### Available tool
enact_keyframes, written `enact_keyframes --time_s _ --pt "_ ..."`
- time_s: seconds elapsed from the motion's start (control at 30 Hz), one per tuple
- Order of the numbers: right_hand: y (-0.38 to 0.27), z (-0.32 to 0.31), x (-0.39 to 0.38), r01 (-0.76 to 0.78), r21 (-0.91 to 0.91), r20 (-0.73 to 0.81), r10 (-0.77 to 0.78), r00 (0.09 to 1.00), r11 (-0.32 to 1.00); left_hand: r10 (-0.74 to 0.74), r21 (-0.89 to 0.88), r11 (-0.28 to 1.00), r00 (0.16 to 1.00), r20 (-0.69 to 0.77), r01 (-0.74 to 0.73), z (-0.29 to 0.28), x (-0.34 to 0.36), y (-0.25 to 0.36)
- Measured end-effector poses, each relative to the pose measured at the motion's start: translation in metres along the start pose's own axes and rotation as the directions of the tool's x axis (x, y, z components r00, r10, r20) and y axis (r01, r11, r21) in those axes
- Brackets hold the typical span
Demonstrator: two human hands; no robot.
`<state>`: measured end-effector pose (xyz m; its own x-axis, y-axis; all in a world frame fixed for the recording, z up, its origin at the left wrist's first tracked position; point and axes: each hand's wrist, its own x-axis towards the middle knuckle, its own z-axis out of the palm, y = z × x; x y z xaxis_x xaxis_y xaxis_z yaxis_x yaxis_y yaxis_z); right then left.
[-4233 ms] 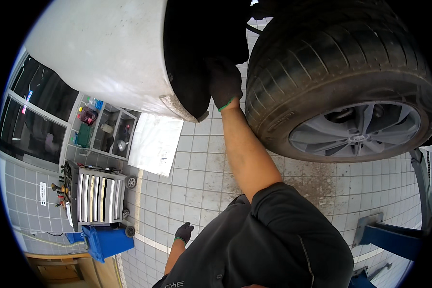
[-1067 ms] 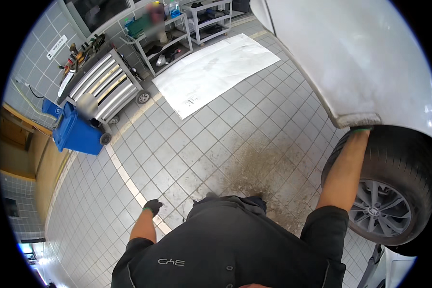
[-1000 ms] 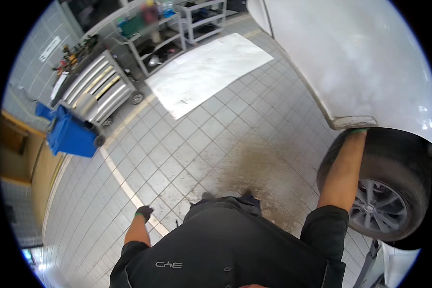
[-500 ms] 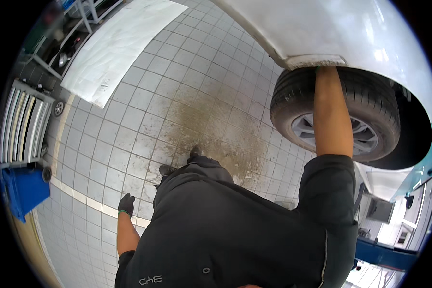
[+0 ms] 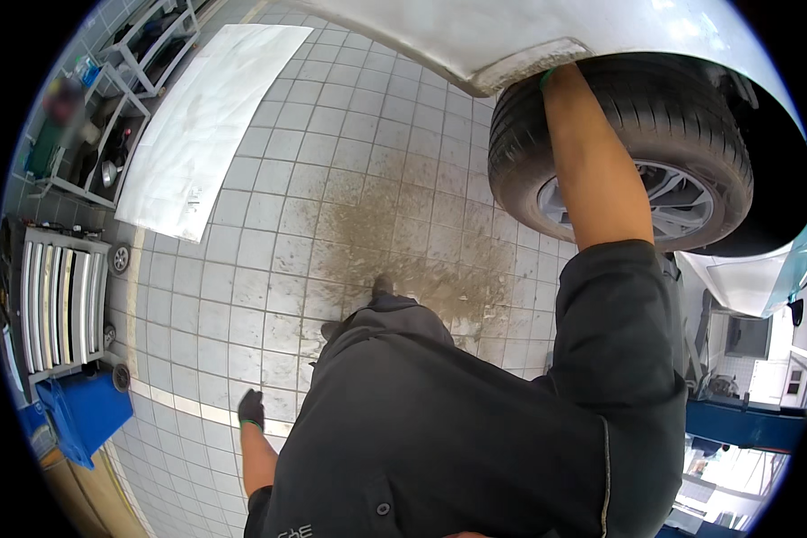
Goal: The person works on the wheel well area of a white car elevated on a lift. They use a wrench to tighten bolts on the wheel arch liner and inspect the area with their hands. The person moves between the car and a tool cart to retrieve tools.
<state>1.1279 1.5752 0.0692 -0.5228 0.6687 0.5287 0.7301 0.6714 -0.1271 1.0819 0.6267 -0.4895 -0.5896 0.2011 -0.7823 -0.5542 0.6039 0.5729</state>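
My right hand (image 5: 551,75), gloved with a green cuff, reaches up under the dirty lower edge of the white body panel (image 5: 466,36) above the tire (image 5: 717,134). Its fingers are hidden. My forearm crosses in front of the grey alloy wheel (image 5: 681,202). My left hand (image 5: 251,408), in a dark glove, hangs beside my body over the tiled floor, fingers loosely apart and holding nothing.
A white sheet (image 5: 211,117) lies on the floor at left, beside metal shelf carts (image 5: 108,143) with bottles and tools. A silver drawer cart (image 5: 63,300) and blue bin (image 5: 90,417) stand lower left. A blue lift part (image 5: 744,426) is at lower right.
The view has turned, moving the wheel and panel higher in the picture. My right hand stays under the panel, farther from the wall side than 4.2 seconds ago; my left hand still hangs.
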Motion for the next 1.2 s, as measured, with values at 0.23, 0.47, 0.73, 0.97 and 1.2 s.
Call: enact_keyframes --time_s 0.23,0.47,0.73,0.97,1.2 --pt "-0.014 0.007 -0.001 -0.019 0.019 0.030 0.019 0.999 1.000 0.412 0.743 0.190 0.739 0.533 -0.641 0.036 -0.043 -0.017" --pt "-0.012 0.000 -0.005 -0.051 0.019 0.057 0.049 0.997 0.999 -0.225 -0.358 0.913 0.973 -0.047 0.194 0.039 -0.056 0.030" --pt "-0.013 0.012 -0.001 -0.048 0.068 0.080 0.042 0.996 0.997 0.507 0.751 0.243 0.741 0.441 -0.613 0.021 -0.057 0.010" --pt "-0.034 0.028 -0.002 -0.071 0.213 0.247 0.017 0.969 0.974 0.143 0.855 0.304 0.908 0.394 -0.420 0.015 -0.067 0.056" --pt "-0.062 0.071 -0.047 -0.073 0.546 -0.164 0.193 0.967 0.834 0.010 0.141 0.990 1.000 0.001 -0.010 0.065 -0.058 0.120"
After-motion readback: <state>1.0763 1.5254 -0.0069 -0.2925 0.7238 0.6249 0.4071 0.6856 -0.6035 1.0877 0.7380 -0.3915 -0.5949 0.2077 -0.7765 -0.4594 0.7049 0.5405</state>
